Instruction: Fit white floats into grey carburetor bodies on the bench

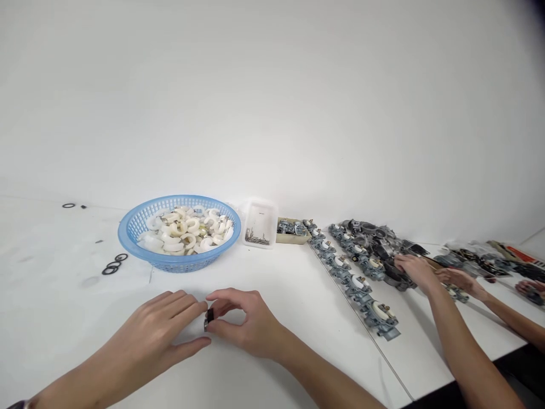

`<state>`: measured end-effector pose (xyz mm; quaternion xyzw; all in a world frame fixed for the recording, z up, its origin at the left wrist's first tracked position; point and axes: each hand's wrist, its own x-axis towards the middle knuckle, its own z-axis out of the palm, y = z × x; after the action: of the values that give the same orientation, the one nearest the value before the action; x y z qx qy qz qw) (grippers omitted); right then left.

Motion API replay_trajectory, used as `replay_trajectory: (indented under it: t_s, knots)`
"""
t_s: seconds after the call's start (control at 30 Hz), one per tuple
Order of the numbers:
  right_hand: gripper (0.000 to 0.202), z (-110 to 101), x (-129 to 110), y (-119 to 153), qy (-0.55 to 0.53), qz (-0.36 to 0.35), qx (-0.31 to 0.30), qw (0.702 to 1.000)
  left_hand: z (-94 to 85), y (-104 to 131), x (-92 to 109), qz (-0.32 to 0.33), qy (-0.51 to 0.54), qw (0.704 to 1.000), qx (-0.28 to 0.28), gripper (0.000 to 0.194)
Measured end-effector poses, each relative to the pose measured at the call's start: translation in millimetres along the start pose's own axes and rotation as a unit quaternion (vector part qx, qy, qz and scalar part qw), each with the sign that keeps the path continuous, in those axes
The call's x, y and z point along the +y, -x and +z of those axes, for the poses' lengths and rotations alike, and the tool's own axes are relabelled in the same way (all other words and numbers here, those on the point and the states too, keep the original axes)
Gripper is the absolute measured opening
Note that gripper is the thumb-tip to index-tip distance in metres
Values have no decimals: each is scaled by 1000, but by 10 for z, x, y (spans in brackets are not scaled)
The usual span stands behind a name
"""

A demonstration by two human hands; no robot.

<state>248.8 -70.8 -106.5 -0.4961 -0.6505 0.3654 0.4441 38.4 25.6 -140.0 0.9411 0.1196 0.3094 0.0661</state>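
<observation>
Between thumb and fingertips, my right hand [249,321] holds a small dark part [209,318] just above the white table. My left hand [164,326] is at its left, palm down, with its thumb apart from its fingers. The left fingertips come close to the small part; whether they touch it I cannot tell. Beyond my hands stands a blue basket [179,262] heaped with white, curved plastic pieces [183,230].
A clear tray [258,218] holds thin metal pins, beside a box [292,238] of metal parts. Rows of carburetor-like parts [360,288] stand at the right, near another person's hands [415,272]. Black rings [111,267] lie left of the basket.
</observation>
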Motion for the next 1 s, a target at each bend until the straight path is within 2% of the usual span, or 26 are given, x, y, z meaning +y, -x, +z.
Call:
replay_trajectory:
  t_s: [0.17, 0.37, 0.47, 0.57, 0.8, 1.0]
  knots:
    - [34, 23, 2, -6, -45, 23, 9, 999, -3, 8, 57, -1, 13, 1000, -20, 13]
    - [31, -27, -21, -7, -93, 79, 3, 993, -27, 1, 83, -8, -6, 1000, 20, 27]
    - [29, -65, -17, -15, -128, 96, 2, 987, -47, -16, 94, -10, -8, 999, 29, 25]
    - [31, -86, -10, -41, -157, 113, 14, 981, -75, -50, 118, -10, -1, 1000, 11, 21]
    - [20, -70, -21, -67, -149, 127, 19, 980, -122, -86, 162, -5, 8, 1000, -14, 15]
    - [20, -72, -54, -58, -111, 130, -10, 985, -154, -102, 171, -2, 14, 999, -40, 16]
